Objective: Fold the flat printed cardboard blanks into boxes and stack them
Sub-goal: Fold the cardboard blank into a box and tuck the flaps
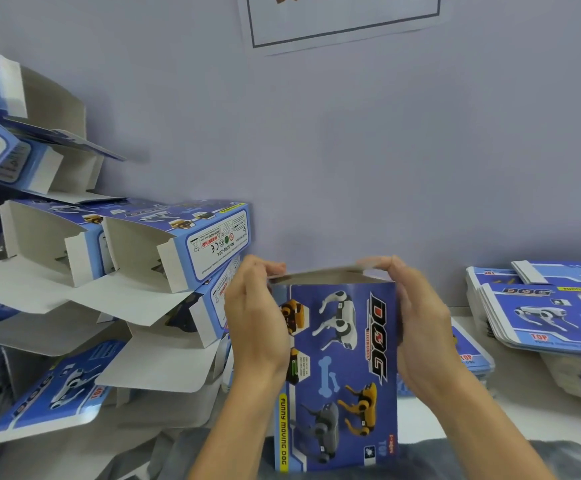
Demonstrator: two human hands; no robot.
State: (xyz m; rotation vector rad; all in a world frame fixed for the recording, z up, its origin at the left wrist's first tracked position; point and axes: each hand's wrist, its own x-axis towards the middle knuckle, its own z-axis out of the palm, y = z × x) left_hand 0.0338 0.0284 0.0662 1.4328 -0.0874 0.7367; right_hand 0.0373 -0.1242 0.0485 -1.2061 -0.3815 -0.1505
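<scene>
Cardboard box (337, 368), blue and printed with toy dogs, stands upright in front of the person, held between both hands. Left hand (258, 327) and right hand (420, 323) curl their fingers over its top flap (320, 273). Folded boxes (116, 271) pile at left; flat blanks (545, 310) stack at right on the table (511, 417).

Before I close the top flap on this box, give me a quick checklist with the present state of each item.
1. Left hand grips the box: ok.
2. Right hand grips its other side: ok.
3. Box body opened up, mouth showing at the top: ok.
4. Top flap free under the fingertips: ok.
5. Bottom end closed: cannot tell, out of sight.
6. Room on the folded stack at left: cannot tell.
</scene>
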